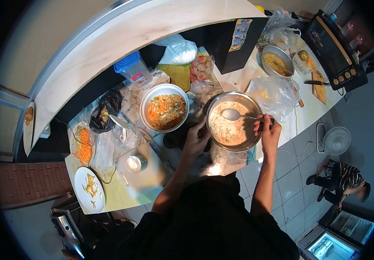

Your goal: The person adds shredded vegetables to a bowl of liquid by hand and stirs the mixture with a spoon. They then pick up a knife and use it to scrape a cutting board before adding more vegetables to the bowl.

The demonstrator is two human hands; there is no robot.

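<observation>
Kitchen, seen from above; tiled floor at right w/ a small fan (336, 139) and a second person (345, 180) crouched beyond it, well apart from the work. Cluttered bench (122, 190) runs left to right under a pale overhead shelf (122, 41). Item 1: steel mixing bowl (234, 121), centre-right on bench, approx. half full of pale orange batter-like mix w/ flecks. Item 2: metal spoon (232, 114), bowl end resting in the mix, handle running right to the rim. Right hand (268, 129) closed around spoon handle at the bowl's right edge. Left hand (197, 138) curled against the bowl's left rim, fingers touching it; grip partly hidden, appears to steady the bowl. Item 3: second bowl (164, 107) just left of item 1, holding shredded carrot and greens. Item 4: white plate (90, 189) w/ yellow strips, far left front. Item 5: bag of grated carrot (83, 145) behind the plate. Item 6: blue-lidded plastic tub (132, 69) at back. Item 7: steel pot (277, 62) w/ yellow contents, right rear, near a black oven (332, 50). Misc. plastic bags (273, 93) between items 1 and 7.
</observation>
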